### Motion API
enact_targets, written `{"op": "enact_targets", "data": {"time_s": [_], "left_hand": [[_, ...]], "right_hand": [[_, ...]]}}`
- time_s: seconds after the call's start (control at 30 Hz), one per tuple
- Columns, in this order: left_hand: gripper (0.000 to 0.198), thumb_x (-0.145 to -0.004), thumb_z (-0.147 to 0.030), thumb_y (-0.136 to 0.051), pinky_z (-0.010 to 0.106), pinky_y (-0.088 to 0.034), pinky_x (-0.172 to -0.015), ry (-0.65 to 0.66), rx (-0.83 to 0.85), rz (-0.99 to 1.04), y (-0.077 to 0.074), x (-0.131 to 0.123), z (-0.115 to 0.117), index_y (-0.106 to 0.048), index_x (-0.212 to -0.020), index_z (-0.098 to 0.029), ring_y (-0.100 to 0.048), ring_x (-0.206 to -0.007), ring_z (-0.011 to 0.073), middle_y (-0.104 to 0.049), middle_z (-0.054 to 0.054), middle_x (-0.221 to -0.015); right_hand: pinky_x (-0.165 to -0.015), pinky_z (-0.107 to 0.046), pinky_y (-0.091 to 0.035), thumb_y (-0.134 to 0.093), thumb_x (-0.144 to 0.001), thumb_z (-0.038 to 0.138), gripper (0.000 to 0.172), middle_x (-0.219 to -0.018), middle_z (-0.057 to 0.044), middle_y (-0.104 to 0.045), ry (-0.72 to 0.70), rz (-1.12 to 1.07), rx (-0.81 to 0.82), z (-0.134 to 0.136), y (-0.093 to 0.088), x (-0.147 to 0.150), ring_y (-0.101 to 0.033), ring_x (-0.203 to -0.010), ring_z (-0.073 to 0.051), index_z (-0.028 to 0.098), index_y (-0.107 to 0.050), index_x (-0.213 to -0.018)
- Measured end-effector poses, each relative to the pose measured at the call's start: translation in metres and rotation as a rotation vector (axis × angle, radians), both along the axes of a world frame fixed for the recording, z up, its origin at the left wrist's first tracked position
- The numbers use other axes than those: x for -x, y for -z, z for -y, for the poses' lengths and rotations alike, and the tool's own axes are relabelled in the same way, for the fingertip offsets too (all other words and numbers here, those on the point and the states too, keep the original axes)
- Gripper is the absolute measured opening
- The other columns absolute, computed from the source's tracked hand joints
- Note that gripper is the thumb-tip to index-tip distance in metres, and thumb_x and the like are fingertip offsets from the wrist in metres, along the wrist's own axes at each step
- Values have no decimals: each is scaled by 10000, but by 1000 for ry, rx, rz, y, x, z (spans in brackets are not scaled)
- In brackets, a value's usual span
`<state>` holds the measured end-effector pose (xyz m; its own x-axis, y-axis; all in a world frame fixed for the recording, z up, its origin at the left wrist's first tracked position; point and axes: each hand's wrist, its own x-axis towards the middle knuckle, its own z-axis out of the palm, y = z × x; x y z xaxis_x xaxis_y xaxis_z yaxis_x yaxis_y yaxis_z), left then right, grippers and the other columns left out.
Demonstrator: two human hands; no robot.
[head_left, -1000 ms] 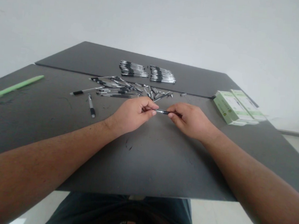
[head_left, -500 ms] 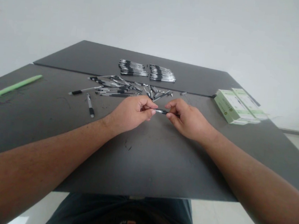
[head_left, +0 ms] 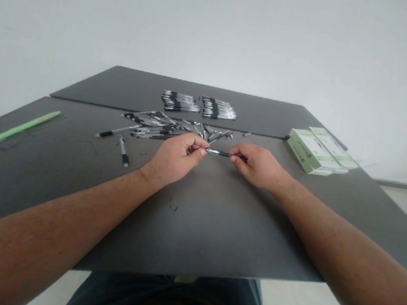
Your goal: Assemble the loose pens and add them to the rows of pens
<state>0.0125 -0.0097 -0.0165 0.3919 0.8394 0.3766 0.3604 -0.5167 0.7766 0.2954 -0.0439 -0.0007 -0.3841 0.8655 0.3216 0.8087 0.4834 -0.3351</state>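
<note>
Between my two hands, a pen (head_left: pixel 218 152) with a black part and a clear, shiny part lies roughly level above the table. My left hand (head_left: pixel 182 156) pinches one end between thumb and fingers. At the other end, the thumb and forefinger of my right hand (head_left: pixel 256 163) are closed on the pen. Just beyond my hands spreads a loose pile of pens and pen parts (head_left: pixel 152 128). A single pen with a black grip (head_left: pixel 123 151) lies to the left of my left hand.
Two neat rows of pens, a left row (head_left: pixel 181 101) and a right row (head_left: pixel 219 108), lie farther back on the dark table (head_left: pixel 197 228). A green stick-like object (head_left: pixel 23 127) rests at the left. White and green boxes (head_left: pixel 317 150) stand at the right.
My right fingers have shifted outward toward the pen's end, so more of the pen shows between my hands. The whole view has tilted slightly, lowering the table in the picture.
</note>
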Motion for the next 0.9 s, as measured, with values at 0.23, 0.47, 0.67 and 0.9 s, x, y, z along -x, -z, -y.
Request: {"op": "enact_targets", "data": {"time_s": [0.23,0.47,0.67,0.9], "left_hand": [[157,-984,-262,-667,305,-628,-800,10,-59,-5,0,2,0,-797,-1054,-207,-784,-811,183,-832,23,-909],[172,-973,-189,-649,314,-598,-847,79,-190,-16,4,0,0,-812,-1027,-202,-784,-892,191,-852,36,-985],[161,-964,-132,-669,308,-568,-813,95,-208,5,8,-1,-1,-807,-1011,-201,-762,-866,180,-834,19,-953],[160,-959,-87,-687,298,-546,-791,115,-228,19,9,-4,1,-798,-994,-196,-749,-852,173,-813,15,-921]], "right_hand": [[-1014,-450,-565,-633,-989,278,236,-1071,-137,-820,345,-71,-54,-37,18,-39,-733,-1086,-321,195,-818,-1110],[-1059,-447,-598,-629,-987,219,372,-1187,-160,-855,595,-80,55,-52,22,-56,-785,-1103,-308,150,-843,-1284],[-1001,-420,-619,-632,-1006,236,384,-1166,-152,-885,704,-39,80,-79,9,-64,-824,-1081,-310,169,-854,-1312],[-1015,-399,-621,-608,-1004,200,424,-1225,-154,-883,659,69,81,-102,-1,-67,-823,-1128,-309,161,-861,-1342]]}}
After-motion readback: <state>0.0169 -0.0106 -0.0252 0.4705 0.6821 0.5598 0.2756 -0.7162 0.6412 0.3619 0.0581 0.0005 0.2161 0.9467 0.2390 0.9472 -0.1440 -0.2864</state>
